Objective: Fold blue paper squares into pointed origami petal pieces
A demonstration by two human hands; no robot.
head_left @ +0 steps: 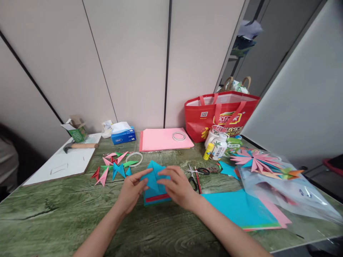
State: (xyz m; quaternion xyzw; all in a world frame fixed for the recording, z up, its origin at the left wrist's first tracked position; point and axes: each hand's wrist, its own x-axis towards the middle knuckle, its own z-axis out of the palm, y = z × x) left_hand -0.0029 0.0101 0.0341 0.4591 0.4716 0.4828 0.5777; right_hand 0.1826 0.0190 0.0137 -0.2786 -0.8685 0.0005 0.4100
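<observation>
A blue sheet of folded origami paper [153, 179] is held between my two hands, its pointed top facing away from me. My left hand [130, 188] pinches its left edge between thumb and fingers. On the right side, the bent fingers of my right hand [177, 186] press on the paper and hide part of it. Just beneath lies a small pile of coloured paper squares [158, 198], with blue, red and green edges showing. Left of my hands several folded paper pieces [118, 170] in pink, blue, green and red lie near a roll of tape [134, 159].
Scissors [192, 173] and a red pencil [198, 182] lie right of my hands, near large blue sheets [238, 207]. A glue stick [208, 151], white bottle [219, 147] and red bag [198, 123] stand behind. A hammer [80, 145] rests on a white board [72, 160] at left.
</observation>
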